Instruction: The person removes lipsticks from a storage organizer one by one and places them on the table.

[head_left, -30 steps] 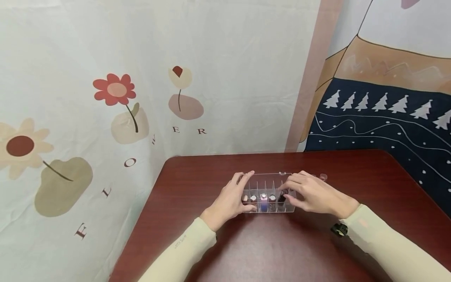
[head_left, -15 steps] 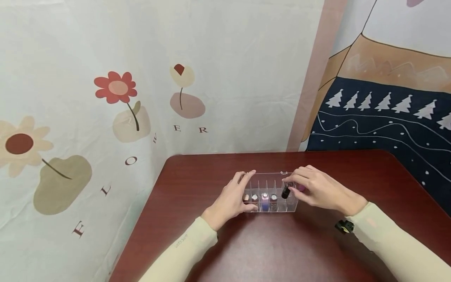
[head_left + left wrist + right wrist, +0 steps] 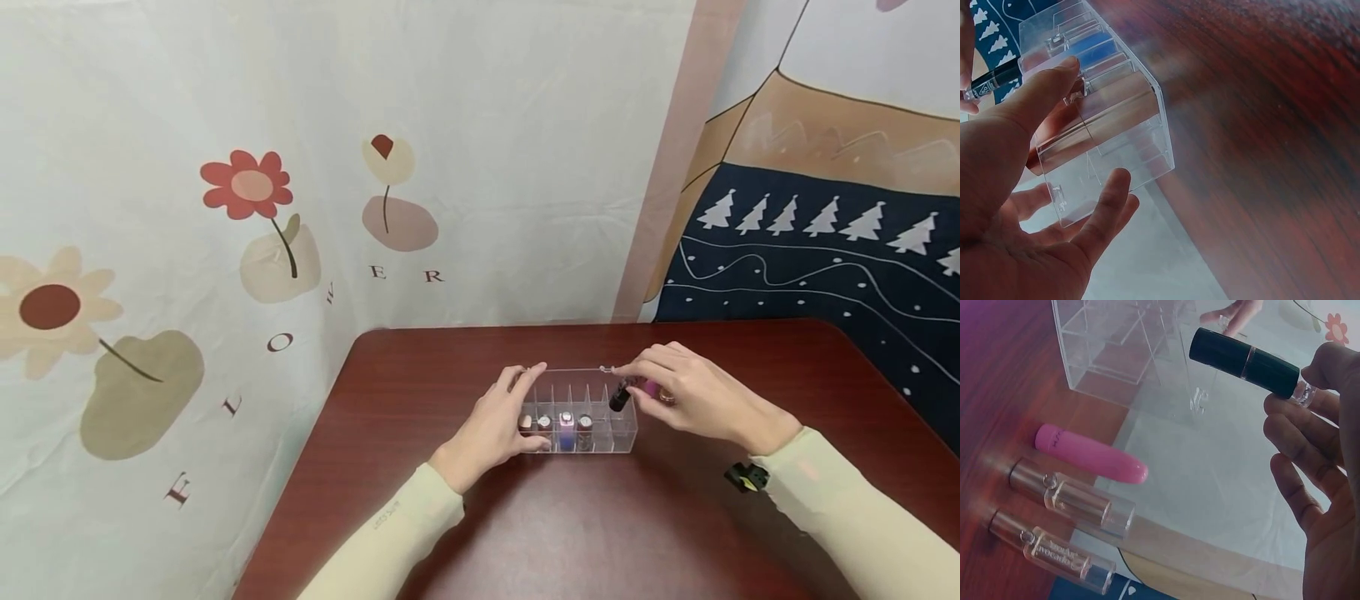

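Observation:
My left hand (image 3: 487, 425) grips the left end of a clear divided lipstick organizer (image 3: 622, 440), thumb in front and fingers behind. My right hand (image 3: 686, 396) pinches a dark lipstick tube (image 3: 1244, 362) by its clear end, just above the organizer's right end. The tube is tilted, its dark end pointing down and left in the head view. Inside the organizer stand a pink-and-blue tube (image 3: 566, 433), a silver-topped tube (image 3: 585, 432) and others toward the left. A copper-coloured tube (image 3: 1100, 122) shows through the wall in the left wrist view.
Right of the organizer, a pink tube (image 3: 1091, 453) stands on the dark red table (image 3: 585, 533), beside a clear-capped lipstick (image 3: 1072, 497) and another clear-capped lipstick (image 3: 1054, 550). A printed cloth (image 3: 510, 167) hangs behind the table.
My right hand has lifted the dark lipstick tube out of the organizer's right part and moved right and slightly up. My left hand keeps its grip on the organizer.

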Demonstrator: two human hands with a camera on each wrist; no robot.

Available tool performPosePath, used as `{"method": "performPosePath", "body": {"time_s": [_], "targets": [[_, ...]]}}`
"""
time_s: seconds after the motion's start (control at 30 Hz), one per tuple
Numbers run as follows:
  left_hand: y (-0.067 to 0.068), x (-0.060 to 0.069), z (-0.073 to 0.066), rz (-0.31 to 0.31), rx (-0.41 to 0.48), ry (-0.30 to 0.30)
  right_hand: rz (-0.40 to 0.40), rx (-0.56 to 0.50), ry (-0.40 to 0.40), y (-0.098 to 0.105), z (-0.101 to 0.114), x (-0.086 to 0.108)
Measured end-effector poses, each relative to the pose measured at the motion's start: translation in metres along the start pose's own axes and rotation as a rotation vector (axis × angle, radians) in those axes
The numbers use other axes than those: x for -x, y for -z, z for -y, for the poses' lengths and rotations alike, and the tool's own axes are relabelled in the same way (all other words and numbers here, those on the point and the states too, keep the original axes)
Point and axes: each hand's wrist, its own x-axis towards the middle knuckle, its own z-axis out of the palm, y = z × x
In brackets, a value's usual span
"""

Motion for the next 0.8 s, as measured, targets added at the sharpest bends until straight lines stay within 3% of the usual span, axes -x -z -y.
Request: {"method": "performPosePath", "body": {"time_s": [0.27,0.63,0.8], "targets": [[0.0,-0.001,-0.001,-0.013,0.006,-0.014,-0.047,0.003,-0.015,0.013,-0.005,0.002],[-0.001,-0.001,0.0,0.005,-0.017,-0.002,-0.054,0.031,-0.075,0.028,-0.013,0.011],[-0.004,-0.001,0.004,-0.027,0.01,-0.036,-0.072,0.042,-0.099,0.034,-0.018,0.014]]}}
